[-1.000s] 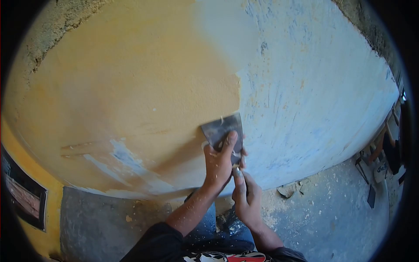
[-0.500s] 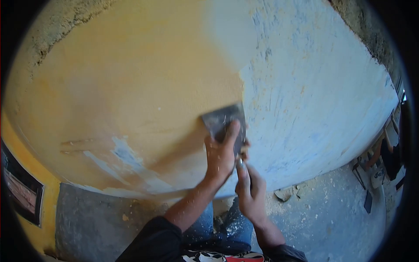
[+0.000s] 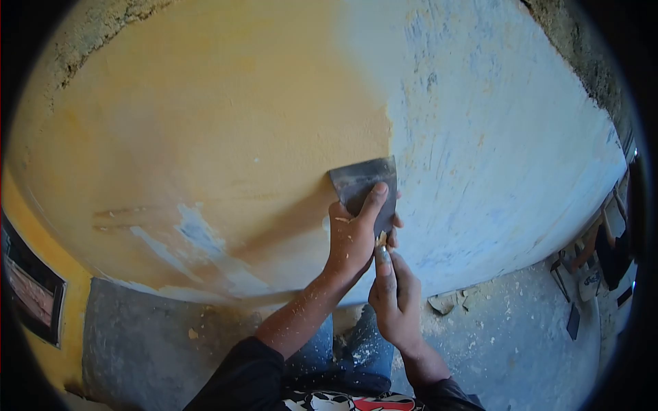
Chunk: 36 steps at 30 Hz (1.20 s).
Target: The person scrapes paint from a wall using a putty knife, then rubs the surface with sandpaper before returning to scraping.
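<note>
A wide grey scraper [image 3: 362, 179] rests with its blade edge at the wall, beside the line where yellow paint [image 3: 240, 123] meets the pale scraped surface [image 3: 473, 157]. My left hand [image 3: 358, 229] grips the scraper's blade, its thumb flat on the face and its fingers behind. Just below, my right hand [image 3: 396, 294] is closed around the scraper's handle, which its fingers mostly hide. Flecks of paint cling to my left forearm.
Paint flakes [image 3: 445, 303] lie on the grey floor [image 3: 151, 335] below the wall. A dark-framed opening [image 3: 34, 291] is at the lower left. At the far right are another person [image 3: 610, 250] and a dark flat object [image 3: 573, 322].
The scraper and both hands appear slightly farther right in view. The wall and floor have also shifted a little in the frame. Both hands keep their hold.
</note>
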### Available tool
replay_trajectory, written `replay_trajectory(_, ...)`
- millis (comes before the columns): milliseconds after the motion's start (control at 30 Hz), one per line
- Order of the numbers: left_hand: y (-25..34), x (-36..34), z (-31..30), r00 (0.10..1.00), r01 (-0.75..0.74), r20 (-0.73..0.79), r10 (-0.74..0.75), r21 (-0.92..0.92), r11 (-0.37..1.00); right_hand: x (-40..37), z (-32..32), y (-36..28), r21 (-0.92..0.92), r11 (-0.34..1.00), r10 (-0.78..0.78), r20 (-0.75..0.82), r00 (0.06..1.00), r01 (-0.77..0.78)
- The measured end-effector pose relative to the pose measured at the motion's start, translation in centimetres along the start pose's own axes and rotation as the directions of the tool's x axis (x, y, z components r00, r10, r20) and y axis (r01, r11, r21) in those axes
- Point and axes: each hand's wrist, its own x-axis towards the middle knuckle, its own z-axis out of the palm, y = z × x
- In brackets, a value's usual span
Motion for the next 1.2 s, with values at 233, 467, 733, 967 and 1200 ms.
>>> replay_trajectory(233,-0.6,1.1,0.6,0.993,-0.118,-0.012,0.119,0.028,0.993,2.1,-0.2,0.6,-0.036,0.999,-0.031,-0.027,0.999,0.030)
replay_trajectory(467,0.1,0.6,0.6,0.995,-0.090,-0.030,0.091,0.021,0.996,1.1,-0.1,0.1,-0.054,0.998,-0.033,-0.038,0.999,0.030)
replay_trajectory(733,0.8,0.8,1.2,0.995,-0.097,-0.019,0.097,-0.031,0.995,1.8,-0.4,-1.1,-0.118,0.990,-0.089,-0.050,0.995,0.082)
replay_trajectory(967,0.0,0.3,1.7,0.991,-0.122,-0.058,0.119,-0.052,0.991,1.3,-0.7,-1.0,-0.086,0.993,-0.079,-0.035,0.996,0.075)
replay_trajectory(1200,1.0,0.7,2.3,0.992,-0.128,-0.018,0.126,-0.099,0.987,1.6,-1.9,-2.6,-0.093,0.994,-0.057,0.012,0.998,0.058)
